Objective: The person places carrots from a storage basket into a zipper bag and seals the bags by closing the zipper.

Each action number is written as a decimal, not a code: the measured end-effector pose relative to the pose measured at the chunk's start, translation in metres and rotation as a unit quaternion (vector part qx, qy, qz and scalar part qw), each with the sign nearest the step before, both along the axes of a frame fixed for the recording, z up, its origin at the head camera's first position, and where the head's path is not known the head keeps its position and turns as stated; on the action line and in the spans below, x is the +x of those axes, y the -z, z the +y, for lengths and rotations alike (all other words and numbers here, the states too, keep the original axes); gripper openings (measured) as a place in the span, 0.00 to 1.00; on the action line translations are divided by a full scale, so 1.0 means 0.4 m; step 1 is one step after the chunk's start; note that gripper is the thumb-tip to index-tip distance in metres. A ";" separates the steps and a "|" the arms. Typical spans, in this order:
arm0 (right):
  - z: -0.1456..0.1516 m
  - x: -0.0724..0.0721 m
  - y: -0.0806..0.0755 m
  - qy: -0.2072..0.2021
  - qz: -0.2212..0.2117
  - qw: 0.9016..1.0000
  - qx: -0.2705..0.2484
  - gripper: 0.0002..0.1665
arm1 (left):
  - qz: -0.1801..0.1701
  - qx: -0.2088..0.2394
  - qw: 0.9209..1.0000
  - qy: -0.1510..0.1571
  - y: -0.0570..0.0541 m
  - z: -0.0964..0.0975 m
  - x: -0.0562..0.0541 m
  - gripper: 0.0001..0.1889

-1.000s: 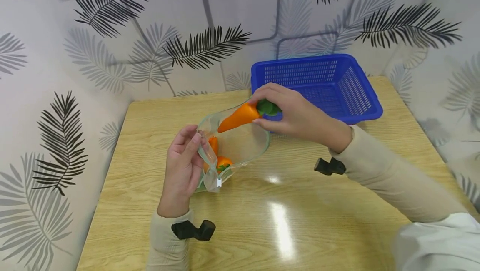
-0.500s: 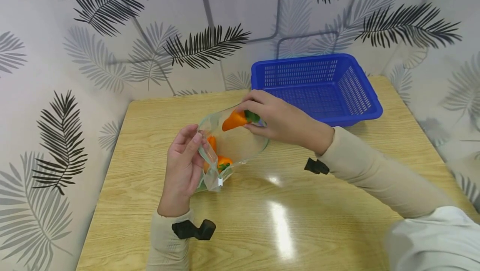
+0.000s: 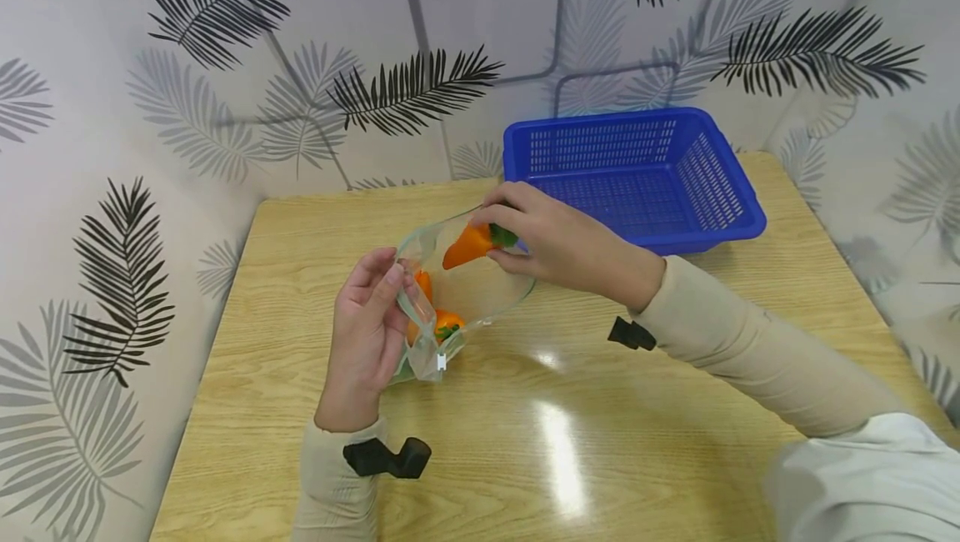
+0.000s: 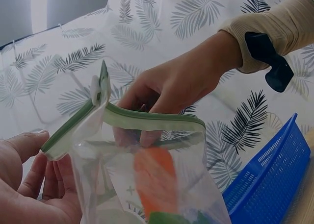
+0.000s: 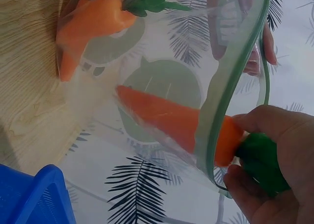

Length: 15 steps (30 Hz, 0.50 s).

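Note:
A clear zip bag (image 3: 491,288) with a green-edged mouth stands open on the table. My left hand (image 3: 363,333) pinches the left side of its rim between thumb and fingers. My right hand (image 3: 562,238) grips an orange carrot (image 3: 467,247) near its green top. In the right wrist view the carrot's pointed end is inside the bag, while its thick end crosses the zip edge (image 5: 230,77). Lower in the bag lie other orange carrots (image 5: 93,23) with green leaves, partly hidden by the left hand and bag folds in the head view.
Behind the right hand, a blue plastic basket (image 3: 600,146) with mesh walls stands at the back of the table. The wooden table (image 3: 645,442) meets a leaf-patterned wall covering (image 3: 480,17) at the back.
My right hand has moved left and slightly down, bringing the carrot farther into the bag, then nearly stopped. The left hand keeps its hold on the rim.

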State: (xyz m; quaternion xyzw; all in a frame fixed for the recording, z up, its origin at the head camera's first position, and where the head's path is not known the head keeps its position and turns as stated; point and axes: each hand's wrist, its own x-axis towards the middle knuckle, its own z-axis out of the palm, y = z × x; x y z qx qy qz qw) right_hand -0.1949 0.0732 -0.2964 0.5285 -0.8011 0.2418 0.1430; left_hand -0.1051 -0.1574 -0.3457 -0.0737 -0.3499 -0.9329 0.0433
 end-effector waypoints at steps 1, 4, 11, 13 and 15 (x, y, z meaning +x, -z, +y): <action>0.001 0.000 0.001 -0.002 -0.002 1.000 -0.002 0.22 | 0.001 0.002 1.000 0.000 0.000 0.000 0.000 0.11; 0.003 0.000 0.001 -0.012 -0.008 1.000 -0.016 0.21 | 0.001 0.001 1.000 0.000 0.000 0.000 0.001 0.11; 0.015 0.003 -0.012 -0.007 -0.014 0.998 -0.056 0.13 | 0.002 -0.001 1.000 -0.001 0.000 -0.001 0.000 0.11; 0.020 -0.001 -0.013 0.006 -0.016 0.998 -0.062 0.12 | 0.001 -0.004 1.000 -0.002 -0.001 0.000 0.000 0.11; 0.026 -0.006 -0.011 0.017 -0.017 0.998 -0.064 0.11 | -0.001 -0.006 1.000 -0.003 -0.002 0.000 0.000 0.11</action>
